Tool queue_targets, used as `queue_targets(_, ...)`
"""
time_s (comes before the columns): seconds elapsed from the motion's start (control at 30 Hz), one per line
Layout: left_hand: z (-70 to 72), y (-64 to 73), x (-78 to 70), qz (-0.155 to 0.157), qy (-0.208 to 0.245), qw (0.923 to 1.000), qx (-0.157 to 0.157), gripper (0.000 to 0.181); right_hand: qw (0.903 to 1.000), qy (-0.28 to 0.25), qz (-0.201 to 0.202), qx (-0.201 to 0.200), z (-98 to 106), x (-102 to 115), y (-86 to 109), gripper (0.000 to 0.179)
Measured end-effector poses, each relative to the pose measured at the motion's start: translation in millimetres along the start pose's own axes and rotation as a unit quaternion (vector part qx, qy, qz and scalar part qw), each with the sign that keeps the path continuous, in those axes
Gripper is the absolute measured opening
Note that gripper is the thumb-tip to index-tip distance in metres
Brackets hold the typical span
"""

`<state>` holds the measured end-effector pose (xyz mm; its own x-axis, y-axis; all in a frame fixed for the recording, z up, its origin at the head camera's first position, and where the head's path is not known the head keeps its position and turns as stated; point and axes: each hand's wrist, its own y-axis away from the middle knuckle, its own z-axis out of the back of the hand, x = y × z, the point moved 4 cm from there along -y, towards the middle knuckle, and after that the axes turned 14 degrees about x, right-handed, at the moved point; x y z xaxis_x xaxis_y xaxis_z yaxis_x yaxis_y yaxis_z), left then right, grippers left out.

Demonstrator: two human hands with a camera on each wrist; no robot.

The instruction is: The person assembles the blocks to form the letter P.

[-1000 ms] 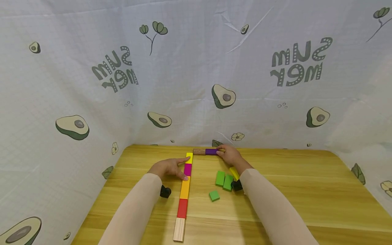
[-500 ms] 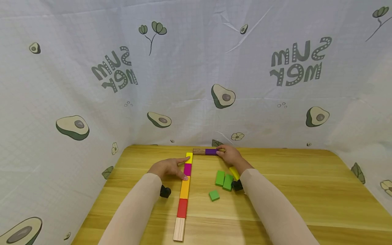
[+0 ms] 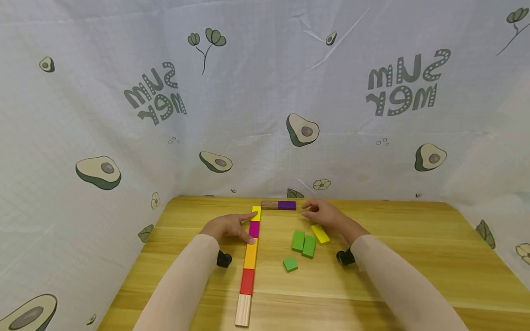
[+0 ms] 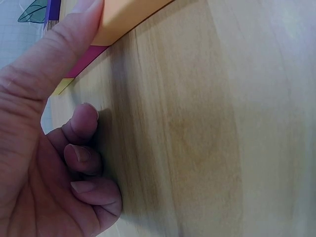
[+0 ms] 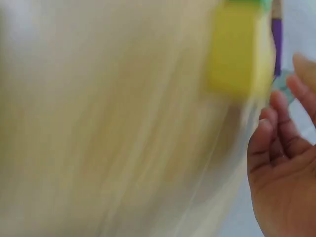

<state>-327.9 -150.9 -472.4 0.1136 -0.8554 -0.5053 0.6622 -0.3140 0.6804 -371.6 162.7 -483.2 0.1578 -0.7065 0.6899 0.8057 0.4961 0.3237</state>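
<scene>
A column of wooden blocks runs toward me: a yellow block (image 3: 256,213), a magenta block (image 3: 254,229), an orange block (image 3: 250,255), a red block (image 3: 247,281) and a pale wood block (image 3: 243,310). My left hand (image 3: 227,227) touches this column, index finger at the yellow block and thumb on the orange one; its other fingers bend loosely above the table in the left wrist view. At the back, a brown block (image 3: 270,205) adjoins a purple block (image 3: 287,205). My right hand (image 3: 325,214) is just right of the purple block, apart from it, holding nothing.
Two green blocks (image 3: 298,241) lie side by side, with a loose yellow block (image 3: 320,234) to their right. Nearer me is a small green block (image 3: 290,264). A printed curtain (image 3: 248,115) rises behind the wooden table (image 3: 414,257).
My right hand has let go of the purple block and moved right, uncovering its end and the loose yellow block. The left hand stays in place on the column.
</scene>
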Motion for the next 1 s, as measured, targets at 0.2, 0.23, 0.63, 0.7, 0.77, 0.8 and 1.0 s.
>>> queue_targets(0.2,-0.2,0.7,0.3,-0.001,0.0,1.0,0.001,0.099,0.9967,0.037,0.038,0.062,6,-15,42.0,0.04)
queue_targets(0.23,-0.4,0.8,0.3,-0.001,0.0,1.0,0.001,0.099,0.9959,0.037,0.039,0.073,5,-17,48.0,0.044)
queue_targets(0.63,0.7,1.0,0.6,-0.005,0.006,1.0,0.003,0.099,0.9989,0.017,0.018,0.04,0,-22,53.9,0.064)
queue_targets(0.7,1.0,0.9,1.2,-0.005,0.007,1.0,0.003,0.099,0.9996,0.015,0.004,0.022,0,-21,44.3,0.066)
queue_targets(0.77,1.0,-0.1,1.1,-0.005,0.008,0.9999,0.004,0.099,0.9998,0.014,-0.007,0.009,-1,-19,34.5,0.067)
queue_targets(0.8,1.0,-0.6,0.9,-0.006,0.008,0.9999,0.005,0.099,0.9998,0.016,-0.009,0.008,-1,-18,30.1,0.068)
queue_targets(1.0,1.1,-4.8,1.2,-0.004,0.008,0.9999,0.007,0.1,0.9994,0.029,-0.019,0.008,-4,-6,12.3,0.069)
